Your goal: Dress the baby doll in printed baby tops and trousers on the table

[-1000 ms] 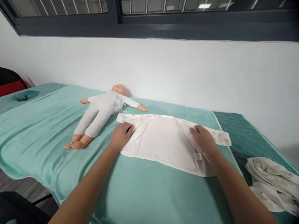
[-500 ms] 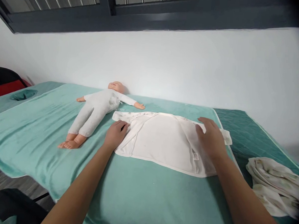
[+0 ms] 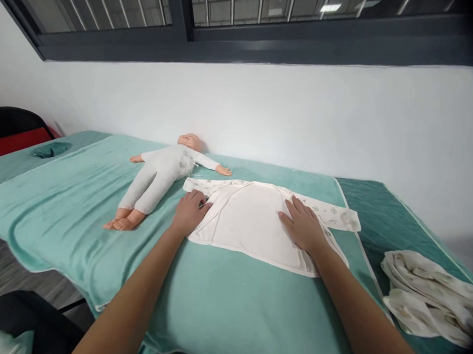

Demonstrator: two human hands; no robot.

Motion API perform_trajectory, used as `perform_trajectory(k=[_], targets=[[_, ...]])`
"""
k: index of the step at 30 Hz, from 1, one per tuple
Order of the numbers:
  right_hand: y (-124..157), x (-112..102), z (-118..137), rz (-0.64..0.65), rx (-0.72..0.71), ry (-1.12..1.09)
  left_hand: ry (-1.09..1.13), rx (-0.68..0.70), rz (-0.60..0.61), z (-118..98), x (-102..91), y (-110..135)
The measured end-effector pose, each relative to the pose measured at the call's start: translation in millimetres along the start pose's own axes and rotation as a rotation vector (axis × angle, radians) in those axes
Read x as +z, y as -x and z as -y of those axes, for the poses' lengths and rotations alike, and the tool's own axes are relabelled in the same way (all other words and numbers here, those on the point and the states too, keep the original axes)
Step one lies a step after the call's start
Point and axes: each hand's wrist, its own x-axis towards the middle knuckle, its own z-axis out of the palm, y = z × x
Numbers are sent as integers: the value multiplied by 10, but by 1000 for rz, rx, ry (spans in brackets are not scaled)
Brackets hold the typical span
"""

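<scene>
A white baby garment (image 3: 250, 220) lies spread flat on a teal towel (image 3: 79, 216) that covers the bed. My left hand (image 3: 190, 211) rests flat on the garment's left edge, fingers stretched out. My right hand (image 3: 303, 225) lies flat on its right half, fingers spread, near the patterned sleeve (image 3: 337, 216). A baby doll (image 3: 161, 173) in a pale suit lies on its back just left of the garment, arms out, head toward the wall.
A crumpled patterned cloth (image 3: 428, 298) lies on the darker green sheet (image 3: 393, 217) at the right. The white wall runs behind the bed under a dark window frame. A red and black seat (image 3: 12, 133) stands at far left.
My right hand has slid left from the garment's right sleeve onto its body, fingers now spread flat. My left hand stays on the left edge. The view has shifted slightly.
</scene>
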Motion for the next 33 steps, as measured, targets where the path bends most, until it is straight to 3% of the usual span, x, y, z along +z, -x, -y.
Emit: perform_trajectory(k=[5,9,14,17,22,28,33], targets=[[13,-2,-7,-60,-10,-11,133,-126,-28,-28,-55,83],[57,-79,111,-138,-23,6,200,-97,-26,-31,-64,108],[-25,-168,674,-126,-127,-270,269,-55,-41,-8,-41,115],[-289,-155,1103,-130,-234,-490,264,31,-56,-5,-29,139],[-818,43,1561,-162,-426,-532,220,166,-62,-5,-26,182],[-867,244,1634,-139,-414,-408,206,183,-68,-10,-19,195],[-803,208,1606,-274,-262,-434,142,23,-28,-15,0,190]])
